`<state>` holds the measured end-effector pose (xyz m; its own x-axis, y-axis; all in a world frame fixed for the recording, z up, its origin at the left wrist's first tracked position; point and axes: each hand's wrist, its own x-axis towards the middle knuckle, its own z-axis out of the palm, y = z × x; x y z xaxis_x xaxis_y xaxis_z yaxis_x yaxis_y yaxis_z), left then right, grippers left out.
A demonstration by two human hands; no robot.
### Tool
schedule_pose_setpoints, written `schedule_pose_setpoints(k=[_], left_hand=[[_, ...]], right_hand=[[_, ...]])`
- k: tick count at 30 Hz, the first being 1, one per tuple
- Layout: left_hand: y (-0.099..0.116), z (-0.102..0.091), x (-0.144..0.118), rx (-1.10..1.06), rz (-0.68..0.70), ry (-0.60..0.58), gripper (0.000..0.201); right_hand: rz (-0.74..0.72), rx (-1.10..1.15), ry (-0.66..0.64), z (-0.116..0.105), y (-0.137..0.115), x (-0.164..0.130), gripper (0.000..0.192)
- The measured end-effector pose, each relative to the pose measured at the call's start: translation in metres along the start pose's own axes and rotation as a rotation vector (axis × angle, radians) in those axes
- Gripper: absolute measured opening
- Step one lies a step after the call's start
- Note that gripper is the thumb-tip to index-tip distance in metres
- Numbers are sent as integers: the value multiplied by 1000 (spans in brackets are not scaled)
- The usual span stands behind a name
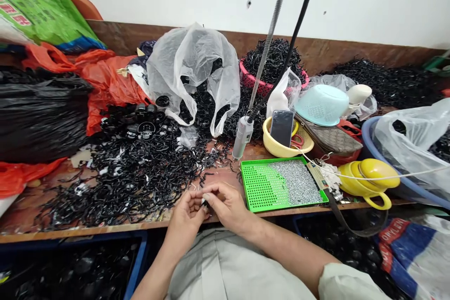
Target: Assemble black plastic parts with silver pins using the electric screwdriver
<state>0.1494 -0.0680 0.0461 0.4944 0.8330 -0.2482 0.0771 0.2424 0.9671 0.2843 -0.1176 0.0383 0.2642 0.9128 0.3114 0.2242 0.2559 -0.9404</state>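
Note:
My left hand [187,209] and my right hand [228,205] meet at the table's front edge, fingers closed and pinching together. Between the fingertips a small dark part [206,203] with a whitish bit shows; the fingers hide most of it. To the left spreads a heap of thin black plastic strips [140,183]. A green perforated tray [262,183] lies right of my right hand, with many tiny silvery pieces [298,180] in it. Beyond my hands a grey electric screwdriver [243,137] hangs upright from a spring and a black cable.
A yellow bowl [272,148] holding a phone [282,126], a blue basket [321,103] and a yellow cup [378,173] stand right. A white plastic bag [193,56] and a pink basket [258,85] are behind. Black bag [42,112] at left; blue crate [142,253] below.

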Motion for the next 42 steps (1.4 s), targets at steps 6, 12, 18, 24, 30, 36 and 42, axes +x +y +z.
schedule_pose_setpoints(k=[6, 12, 18, 24, 30, 36, 42], left_hand=[[-8, -4, 1, 214, 237, 189, 25], [-13, -13, -6, 511, 339, 255, 30], [-10, -10, -12, 504, 323, 257, 29], [-8, -8, -14, 356, 268, 230, 27], [-2, -10, -16, 232, 167, -17, 19], [4, -11, -27, 315, 134, -97, 25], [4, -3, -19, 160, 72, -5, 23]], right_hand=[[-46, -327, -120, -9, -9, 15, 5], [27, -397, -187, -6, -6, 9, 8], [99, -265, -102, 2, -4, 8, 12], [62, -214, -121, 0, -9, 5, 14], [29, -248, -393, -21, -17, 4, 17], [126, -255, -554, -34, -16, 6, 22], [54, -304, -419, -28, -5, -1, 19]])
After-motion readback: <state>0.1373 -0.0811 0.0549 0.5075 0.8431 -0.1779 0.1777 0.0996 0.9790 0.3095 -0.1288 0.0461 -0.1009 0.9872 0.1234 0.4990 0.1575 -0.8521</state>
